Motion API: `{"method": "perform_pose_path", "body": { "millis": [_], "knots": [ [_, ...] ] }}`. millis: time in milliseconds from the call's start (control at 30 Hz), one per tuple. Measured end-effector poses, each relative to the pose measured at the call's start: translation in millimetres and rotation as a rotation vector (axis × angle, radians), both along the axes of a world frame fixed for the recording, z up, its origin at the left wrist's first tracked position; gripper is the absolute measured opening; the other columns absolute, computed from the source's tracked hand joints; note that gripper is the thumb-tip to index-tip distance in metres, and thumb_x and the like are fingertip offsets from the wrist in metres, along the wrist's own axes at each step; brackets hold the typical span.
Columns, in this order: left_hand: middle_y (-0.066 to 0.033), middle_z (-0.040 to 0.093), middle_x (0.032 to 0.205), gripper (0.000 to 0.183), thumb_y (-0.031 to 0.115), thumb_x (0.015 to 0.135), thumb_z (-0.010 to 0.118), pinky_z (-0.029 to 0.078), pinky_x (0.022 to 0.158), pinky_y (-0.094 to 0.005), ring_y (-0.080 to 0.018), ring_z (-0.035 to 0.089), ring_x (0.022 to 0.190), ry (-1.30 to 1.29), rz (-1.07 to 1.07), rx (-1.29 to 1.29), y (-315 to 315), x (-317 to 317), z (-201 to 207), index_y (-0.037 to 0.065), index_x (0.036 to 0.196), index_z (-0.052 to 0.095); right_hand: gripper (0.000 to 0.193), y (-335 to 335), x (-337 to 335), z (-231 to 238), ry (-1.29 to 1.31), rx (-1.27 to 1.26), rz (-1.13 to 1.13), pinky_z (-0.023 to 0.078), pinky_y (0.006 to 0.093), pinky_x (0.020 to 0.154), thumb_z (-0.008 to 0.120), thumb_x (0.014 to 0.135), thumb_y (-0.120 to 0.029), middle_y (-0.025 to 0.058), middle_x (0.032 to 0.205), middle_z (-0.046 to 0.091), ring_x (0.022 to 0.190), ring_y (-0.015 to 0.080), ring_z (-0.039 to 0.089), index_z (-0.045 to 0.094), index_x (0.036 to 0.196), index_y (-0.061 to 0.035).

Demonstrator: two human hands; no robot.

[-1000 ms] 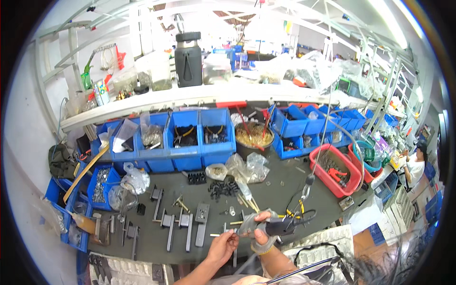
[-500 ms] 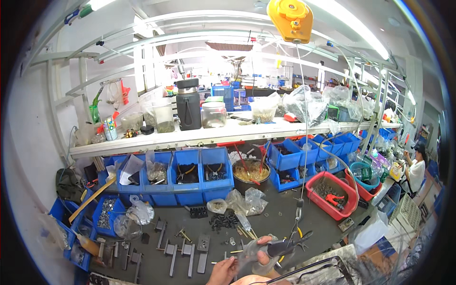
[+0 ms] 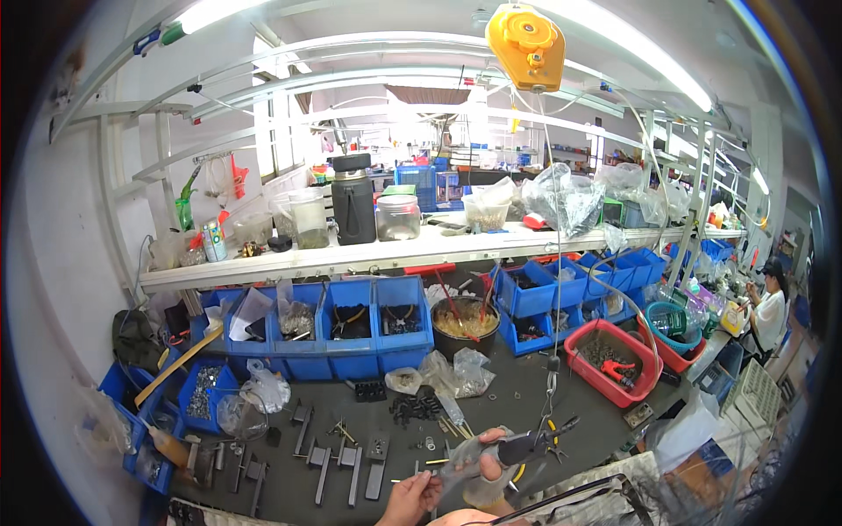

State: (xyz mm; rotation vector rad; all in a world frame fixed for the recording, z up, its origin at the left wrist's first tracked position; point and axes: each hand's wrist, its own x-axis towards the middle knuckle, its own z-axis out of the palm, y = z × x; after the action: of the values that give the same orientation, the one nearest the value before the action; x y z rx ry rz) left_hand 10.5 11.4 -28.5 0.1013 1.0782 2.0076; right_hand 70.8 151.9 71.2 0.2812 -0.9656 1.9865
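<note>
Low in the middle of the head view, my right hand point(image 3: 493, 462) is closed around a dark grey hand tool point(image 3: 519, 449), whose narrow black end points up and to the right. Its exact kind cannot be made out. Just left of it, my left hand point(image 3: 410, 500) is closed, thumb and fingertips pinched by the tool's greyish near end. What sits in that pinch is too small to tell. Yellow-handled pliers point(image 3: 519, 478) lie partly hidden behind the tool. Beside the hands, several dark metal brackets point(image 3: 377, 460) rest on the dark bench point(image 3: 303, 504).
A cable with a hook point(image 3: 551, 382) hangs from a yellow balancer point(image 3: 526, 46) close above the tool. Blue bins point(image 3: 351, 364) line the bench's back under a white shelf point(image 3: 395, 252). A red tub point(image 3: 574, 368) stands at right; black parts point(image 3: 414, 408) lie ahead. Another person point(image 3: 770, 311) sits far right.
The view has shifted slightly, so shelf and bins appear a little lower. Both hands keep their grip, and the tool's black end sits slightly higher in the picture.
</note>
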Motion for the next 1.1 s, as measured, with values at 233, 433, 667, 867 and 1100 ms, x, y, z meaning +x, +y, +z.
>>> {"method": "perform_pose_path", "body": {
  "millis": [233,433,667,867,1100],
  "knots": [
    [-0.0084,0.064,0.074,0.033,0.025,0.104,0.053,0.043,0.050,-0.0274,-0.0151,0.057,0.058,0.043,0.021,-0.034,8.4,5.0,10.7,-0.005,0.096,0.064,0.039,1.6,4.2,7.3,-0.021,-0.007,-0.059,0.053,0.0366,0.059,0.075,0.082,-0.017,0.0117,0.071,0.059,0.061,0.0201,0.059,0.051,0.109,-0.0011],
    [-0.0072,0.064,0.076,0.030,0.025,0.103,0.055,0.043,0.052,-0.0269,-0.0139,0.056,0.058,-0.010,-0.069,0.067,8.2,-3.4,20.7,-0.003,0.096,0.065,0.040,1.9,3.5,16.5,0.011,-0.051,-0.028,0.052,0.0356,0.060,0.075,0.083,-0.019,0.0108,0.071,0.058,0.062,0.0201,0.059,0.051,0.110,-0.0023],
    [-0.0081,0.066,0.078,0.027,0.021,0.102,0.057,0.043,0.052,-0.0251,-0.0126,0.057,0.059,0.188,0.112,-0.074,3.3,2.2,34.7,-0.002,0.092,0.066,0.041,-2.8,-0.1,7.1,-0.001,-0.043,-0.007,0.052,0.0358,0.060,0.076,0.082,-0.020,0.0105,0.071,0.058,0.062,0.0200,0.059,0.051,0.111,-0.0035],
    [-0.0093,0.066,0.077,0.028,0.022,0.101,0.058,0.044,0.051,-0.0255,-0.0127,0.059,0.059,0.172,0.113,-0.015,-11.3,-7.7,12.6,-0.001,0.086,0.064,0.043,-11.1,-10.2,8.5,0.041,-0.140,-0.029,0.053,0.0343,0.058,0.075,0.080,-0.021,0.0116,0.073,0.060,0.061,0.0208,0.062,0.052,0.110,-0.0029],
    [-0.0085,0.065,0.074,0.032,0.029,0.103,0.055,0.042,0.049,-0.0263,-0.0137,0.056,0.055,0.066,0.079,0.090,-3.4,-2.0,20.5,0.005,0.083,0.062,0.044,-20.3,-1.3,20.9,-0.026,-0.095,-0.091,0.052,0.0321,0.061,0.075,0.079,-0.020,0.0128,0.076,0.062,0.066,0.0201,0.063,0.052,0.113,-0.0027]
  ]
}}
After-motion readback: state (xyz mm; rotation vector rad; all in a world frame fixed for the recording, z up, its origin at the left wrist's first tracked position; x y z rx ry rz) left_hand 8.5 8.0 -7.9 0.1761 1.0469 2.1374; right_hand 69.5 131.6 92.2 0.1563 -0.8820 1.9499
